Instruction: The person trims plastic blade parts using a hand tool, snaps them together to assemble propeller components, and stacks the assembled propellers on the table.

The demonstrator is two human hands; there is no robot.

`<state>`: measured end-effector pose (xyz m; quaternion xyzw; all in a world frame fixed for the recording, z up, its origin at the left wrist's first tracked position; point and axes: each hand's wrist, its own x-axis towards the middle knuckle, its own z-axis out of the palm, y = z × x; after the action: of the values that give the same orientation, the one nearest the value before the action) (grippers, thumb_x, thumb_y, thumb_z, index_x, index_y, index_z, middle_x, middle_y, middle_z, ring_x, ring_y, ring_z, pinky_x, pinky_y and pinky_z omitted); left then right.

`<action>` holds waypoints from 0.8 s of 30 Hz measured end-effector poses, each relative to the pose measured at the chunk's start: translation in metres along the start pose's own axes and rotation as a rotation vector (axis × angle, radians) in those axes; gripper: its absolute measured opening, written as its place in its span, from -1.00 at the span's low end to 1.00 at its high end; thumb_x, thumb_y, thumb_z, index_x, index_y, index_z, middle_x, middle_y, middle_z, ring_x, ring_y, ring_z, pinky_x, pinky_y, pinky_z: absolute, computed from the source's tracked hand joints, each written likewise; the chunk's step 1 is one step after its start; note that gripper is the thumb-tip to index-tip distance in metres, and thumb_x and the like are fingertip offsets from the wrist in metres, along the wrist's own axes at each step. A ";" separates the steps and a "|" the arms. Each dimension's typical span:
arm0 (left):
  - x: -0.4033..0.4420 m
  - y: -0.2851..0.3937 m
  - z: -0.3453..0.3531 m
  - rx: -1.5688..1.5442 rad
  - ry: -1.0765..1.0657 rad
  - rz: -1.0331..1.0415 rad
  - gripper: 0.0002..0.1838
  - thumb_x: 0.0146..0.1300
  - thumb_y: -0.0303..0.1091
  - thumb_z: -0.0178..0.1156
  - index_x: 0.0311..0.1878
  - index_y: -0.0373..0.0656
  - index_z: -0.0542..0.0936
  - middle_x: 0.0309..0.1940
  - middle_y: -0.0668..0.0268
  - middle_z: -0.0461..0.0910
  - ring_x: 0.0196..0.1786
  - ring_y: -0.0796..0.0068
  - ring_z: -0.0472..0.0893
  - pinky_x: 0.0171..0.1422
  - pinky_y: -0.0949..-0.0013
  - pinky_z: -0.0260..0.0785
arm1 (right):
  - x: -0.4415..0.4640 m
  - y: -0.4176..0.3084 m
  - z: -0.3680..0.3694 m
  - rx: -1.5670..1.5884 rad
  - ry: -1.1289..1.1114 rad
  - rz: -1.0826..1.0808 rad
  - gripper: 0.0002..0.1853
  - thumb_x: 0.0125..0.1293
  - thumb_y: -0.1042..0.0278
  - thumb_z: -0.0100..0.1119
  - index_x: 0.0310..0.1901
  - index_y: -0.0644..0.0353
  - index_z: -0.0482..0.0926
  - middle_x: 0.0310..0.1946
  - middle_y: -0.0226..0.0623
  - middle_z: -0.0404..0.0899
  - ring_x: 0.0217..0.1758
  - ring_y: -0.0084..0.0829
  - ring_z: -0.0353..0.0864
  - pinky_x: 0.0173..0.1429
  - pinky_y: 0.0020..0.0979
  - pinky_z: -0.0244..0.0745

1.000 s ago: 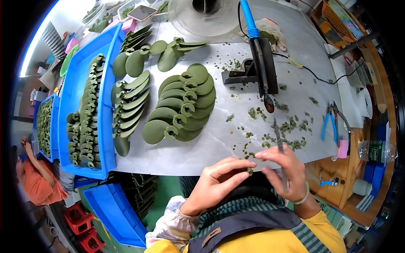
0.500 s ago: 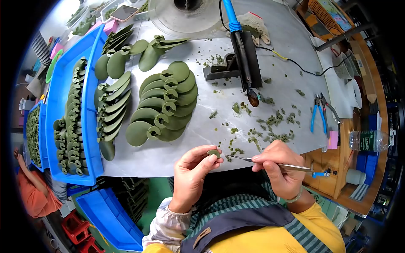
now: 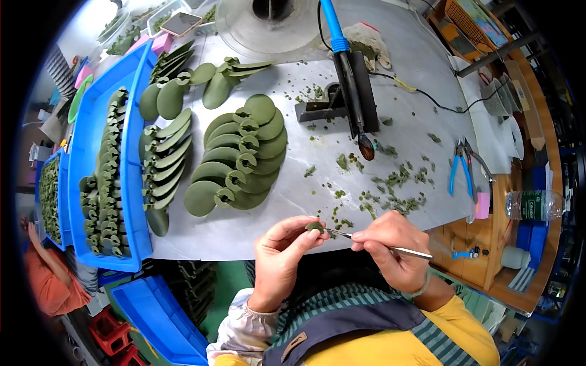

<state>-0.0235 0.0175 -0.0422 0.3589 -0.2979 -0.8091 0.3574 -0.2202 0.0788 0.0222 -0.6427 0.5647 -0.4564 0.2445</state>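
Between thumb and fingers, my left hand (image 3: 281,259) pinches a small green piece (image 3: 315,227) near the table's front edge. My right hand (image 3: 394,249) grips a thin metal tool (image 3: 406,251) like a pen, its tip touching or very close to the small piece. Beyond my hands lie scattered green bits (image 3: 397,189). Left of them, overlapping green wax-like discs with notched centres (image 3: 244,158) lie in rows on the grey table (image 3: 201,241). A blue-handled heating tool (image 3: 342,36) rests on a black stand (image 3: 323,108), its brown tip pointing towards me.
At the left a blue tray (image 3: 143,183) holds more green pieces. Pliers (image 3: 462,168), a glove (image 3: 366,43) and a black cable (image 3: 439,100) lie to the right. A plastic bottle (image 3: 534,205) is beyond the table edge. A person in orange (image 3: 58,274) is at far left.
The tool in my right hand has swung from upright to lying across, and its tip has come to the small piece. The view has shifted to the right.
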 end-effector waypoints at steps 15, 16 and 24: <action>0.192 0.180 -0.094 1.747 0.102 0.742 -0.70 0.36 -0.37 0.28 0.08 -0.31 0.64 -0.01 0.03 0.68 -0.01 0.11 0.71 0.12 0.21 0.54 | -0.011 -0.001 -0.010 0.100 0.120 0.095 -0.92 0.44 0.52 0.23 -0.14 0.27 0.69 -0.39 -0.31 0.74 -0.36 -0.41 0.65 -0.19 -0.41 0.45; 0.212 0.182 -0.100 1.825 0.099 0.659 -0.61 0.34 -0.33 0.31 0.19 -0.27 0.60 -0.05 0.03 0.67 0.04 0.06 0.69 0.16 0.18 0.51 | -0.013 -0.001 -0.010 0.099 0.133 0.098 -0.92 0.44 0.52 0.23 -0.14 0.27 0.69 -0.39 -0.31 0.74 -0.37 -0.41 0.65 -0.19 -0.42 0.45; 0.259 0.172 -0.113 1.846 0.109 0.539 -0.41 0.22 -0.28 0.43 0.29 -0.18 0.47 0.12 -0.07 0.49 0.06 0.04 0.61 0.20 0.11 0.47 | -0.014 0.003 -0.015 0.100 0.177 0.139 -0.91 0.47 0.51 0.21 -0.14 0.28 0.69 -0.40 -0.30 0.72 -0.38 -0.43 0.66 -0.21 -0.44 0.46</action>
<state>0.0030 -0.3106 -0.0747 0.4551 -0.8727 -0.1288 0.1215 -0.2339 0.0948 0.0227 -0.5461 0.6038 -0.5208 0.2568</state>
